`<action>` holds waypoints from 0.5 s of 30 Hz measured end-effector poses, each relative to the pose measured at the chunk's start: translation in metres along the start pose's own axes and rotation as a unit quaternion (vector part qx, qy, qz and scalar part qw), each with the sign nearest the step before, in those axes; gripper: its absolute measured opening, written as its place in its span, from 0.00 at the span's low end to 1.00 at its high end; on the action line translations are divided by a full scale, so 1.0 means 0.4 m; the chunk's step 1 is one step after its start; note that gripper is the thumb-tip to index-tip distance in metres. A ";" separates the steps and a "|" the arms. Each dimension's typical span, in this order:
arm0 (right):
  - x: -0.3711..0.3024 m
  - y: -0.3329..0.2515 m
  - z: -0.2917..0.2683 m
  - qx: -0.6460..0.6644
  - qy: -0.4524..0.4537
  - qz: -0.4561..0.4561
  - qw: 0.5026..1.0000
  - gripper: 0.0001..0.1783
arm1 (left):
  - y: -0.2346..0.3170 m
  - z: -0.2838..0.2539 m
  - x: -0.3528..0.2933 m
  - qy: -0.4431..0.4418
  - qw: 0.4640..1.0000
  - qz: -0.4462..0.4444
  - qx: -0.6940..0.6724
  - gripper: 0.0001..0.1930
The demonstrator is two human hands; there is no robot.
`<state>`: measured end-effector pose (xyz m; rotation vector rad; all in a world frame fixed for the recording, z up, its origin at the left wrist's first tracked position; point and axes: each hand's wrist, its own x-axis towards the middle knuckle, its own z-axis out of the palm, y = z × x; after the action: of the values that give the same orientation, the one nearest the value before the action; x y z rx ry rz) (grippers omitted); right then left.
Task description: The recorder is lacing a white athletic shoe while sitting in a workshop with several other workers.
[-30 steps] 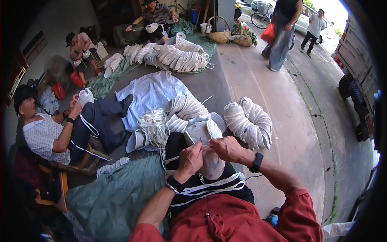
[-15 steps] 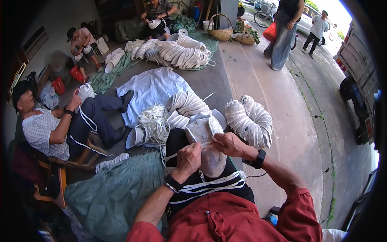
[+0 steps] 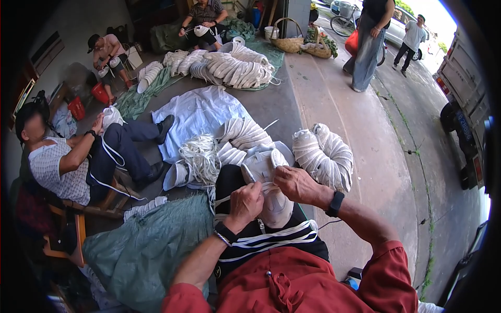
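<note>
Since a second ago, a far co-worker's hands (image 3: 210, 24) have drawn in. My left hand (image 3: 245, 205) and right hand (image 3: 296, 185) pinch a white lace (image 3: 269, 185) over the white shoe (image 3: 275, 209) on my lap (image 3: 227, 180); stacked shoes (image 3: 244, 131) crowd just beyond, a green sack (image 3: 151, 253) at my left.

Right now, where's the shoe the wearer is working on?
Head view, just below centre: the white shoe sits over the lap, between left hand and right hand, with the curved shoe stack beyond at right.

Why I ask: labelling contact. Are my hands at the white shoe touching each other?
Apart: the head view shows a gap between your left hand and right hand, the white shoe visible there.
</note>
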<state>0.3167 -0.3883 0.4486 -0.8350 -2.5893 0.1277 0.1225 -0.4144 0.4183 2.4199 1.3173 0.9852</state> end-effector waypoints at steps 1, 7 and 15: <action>-0.001 0.000 0.004 0.000 0.000 -0.001 1.000 0.05 | 0.005 0.008 -0.001 0.021 0.999 -0.039 -0.019 0.04; -0.038 -0.003 0.076 0.062 0.068 0.096 0.991 0.11 | -0.005 0.083 -0.026 0.083 0.949 -0.275 -0.129 0.05; -0.067 -0.011 0.126 0.114 0.163 0.133 0.971 0.14 | -0.005 0.088 -0.034 0.075 0.949 -0.267 -0.149 0.06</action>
<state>0.3133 -0.4054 0.3939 -1.0170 -2.1043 0.3296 0.1387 -0.4201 0.3847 1.6613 1.6163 1.1178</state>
